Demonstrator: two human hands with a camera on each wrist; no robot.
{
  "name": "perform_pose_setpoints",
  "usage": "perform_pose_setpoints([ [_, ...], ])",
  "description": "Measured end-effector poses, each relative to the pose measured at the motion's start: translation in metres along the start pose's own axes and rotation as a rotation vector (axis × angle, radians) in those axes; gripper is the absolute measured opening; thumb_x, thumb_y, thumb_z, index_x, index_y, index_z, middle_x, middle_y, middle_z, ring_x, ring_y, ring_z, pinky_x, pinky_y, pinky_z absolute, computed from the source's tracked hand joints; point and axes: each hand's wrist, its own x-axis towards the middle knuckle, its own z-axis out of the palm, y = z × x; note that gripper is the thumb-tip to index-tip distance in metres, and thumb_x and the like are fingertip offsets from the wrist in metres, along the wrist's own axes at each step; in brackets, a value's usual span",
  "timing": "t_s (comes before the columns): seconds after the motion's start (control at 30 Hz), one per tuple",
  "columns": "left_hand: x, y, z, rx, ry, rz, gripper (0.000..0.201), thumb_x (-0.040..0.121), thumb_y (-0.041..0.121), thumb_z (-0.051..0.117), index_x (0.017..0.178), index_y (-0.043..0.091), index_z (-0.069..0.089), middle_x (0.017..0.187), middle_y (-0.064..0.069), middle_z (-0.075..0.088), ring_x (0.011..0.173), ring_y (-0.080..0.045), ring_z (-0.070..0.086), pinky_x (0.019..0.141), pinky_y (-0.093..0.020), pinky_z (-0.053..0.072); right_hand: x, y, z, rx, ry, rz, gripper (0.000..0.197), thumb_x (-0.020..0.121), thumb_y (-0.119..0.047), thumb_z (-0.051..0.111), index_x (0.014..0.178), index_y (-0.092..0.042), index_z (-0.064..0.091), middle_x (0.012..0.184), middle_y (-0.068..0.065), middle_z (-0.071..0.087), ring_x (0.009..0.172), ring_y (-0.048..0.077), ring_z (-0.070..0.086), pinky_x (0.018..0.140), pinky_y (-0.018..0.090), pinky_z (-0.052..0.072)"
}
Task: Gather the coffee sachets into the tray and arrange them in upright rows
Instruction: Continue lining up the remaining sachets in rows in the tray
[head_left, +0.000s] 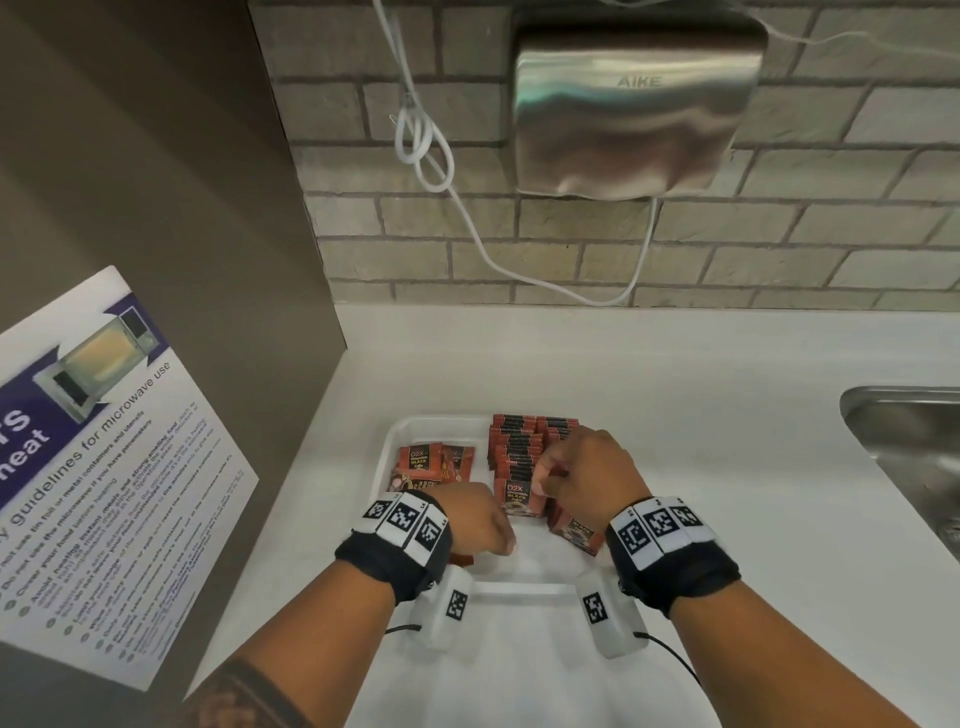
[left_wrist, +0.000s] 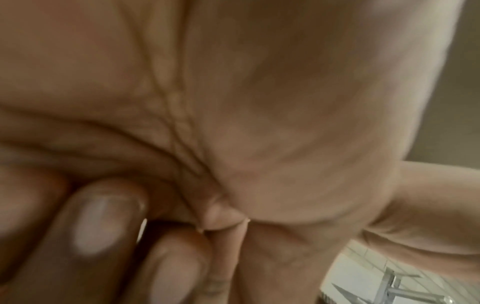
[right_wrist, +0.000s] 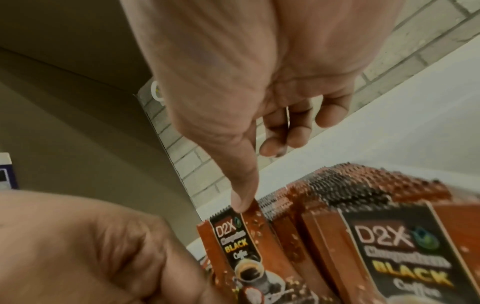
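A white tray (head_left: 519, 590) sits on the counter. Orange-brown coffee sachets (head_left: 519, 447) stand in upright rows along its right side, and a few loose sachets (head_left: 431, 462) lie flat at its left. My right hand (head_left: 576, 473) hovers over the rows. Its thumb (right_wrist: 244, 201) touches the top edge of the front sachet (right_wrist: 233, 242), while its other fingers (right_wrist: 285, 133) hang curled above the row, holding nothing. My left hand (head_left: 480, 525) is a fist over the tray's front left, and the left wrist view shows its fingers (left_wrist: 103, 222) curled into the palm. A sachet corner (head_left: 462, 560) pokes out under it.
A steel sink (head_left: 909, 441) is set into the white counter (head_left: 675, 374) at the right. A hand dryer (head_left: 634, 104) and a looped white cable (head_left: 426, 156) hang on the brick wall. A brown side panel with a microwave poster (head_left: 104, 467) closes the left.
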Motion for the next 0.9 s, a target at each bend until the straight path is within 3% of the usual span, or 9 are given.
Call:
perform_pose_setpoints([
  [0.1, 0.011, 0.007, 0.004, 0.071, -0.029, 0.007, 0.044, 0.097, 0.039, 0.058, 0.14, 0.03, 0.059, 0.147, 0.006, 0.053, 0.129, -0.019, 0.053, 0.108, -0.035, 0.043, 0.004, 0.003, 0.009, -0.023, -0.011, 0.033, 0.017, 0.077, -0.026, 0.072, 0.062, -0.035, 0.07, 0.078, -0.018, 0.066, 0.086, 0.005, 0.058, 0.082, 0.036, 0.054],
  [0.27, 0.023, 0.015, 0.002, 0.146, -0.055, 0.029, 0.052, 0.098, 0.037, 0.056, 0.149, 0.027, 0.048, 0.15, 0.0, 0.051, 0.13, -0.022, 0.051, 0.104, -0.031, 0.041, 0.008, 0.006, 0.015, -0.037, -0.02, 0.069, 0.019, 0.077, -0.023, 0.071, 0.06, -0.033, 0.071, 0.067, -0.019, 0.064, 0.081, 0.001, 0.057, 0.081, 0.034, 0.054],
  [0.6, 0.031, 0.018, -0.003, 0.185, -0.091, 0.051, 0.052, 0.102, 0.037, 0.051, 0.151, 0.024, 0.045, 0.151, -0.007, 0.048, 0.134, -0.025, 0.047, 0.11, -0.036, 0.039, 0.013, 0.014, 0.02, -0.063, -0.033, 0.101, 0.018, 0.077, -0.03, 0.077, 0.064, -0.034, 0.065, 0.086, -0.016, 0.06, 0.091, 0.008, 0.056, 0.088, 0.035, 0.049],
  [0.9, 0.028, 0.019, -0.004, 0.138, -0.086, 0.047, 0.05, 0.101, 0.037, 0.053, 0.149, 0.025, 0.048, 0.15, -0.003, 0.051, 0.132, -0.022, 0.05, 0.11, -0.034, 0.039, 0.016, 0.016, 0.016, -0.043, -0.034, 0.09, 0.013, 0.075, -0.032, 0.08, 0.074, -0.035, 0.067, 0.092, -0.014, 0.063, 0.095, 0.01, 0.056, 0.09, 0.036, 0.048],
])
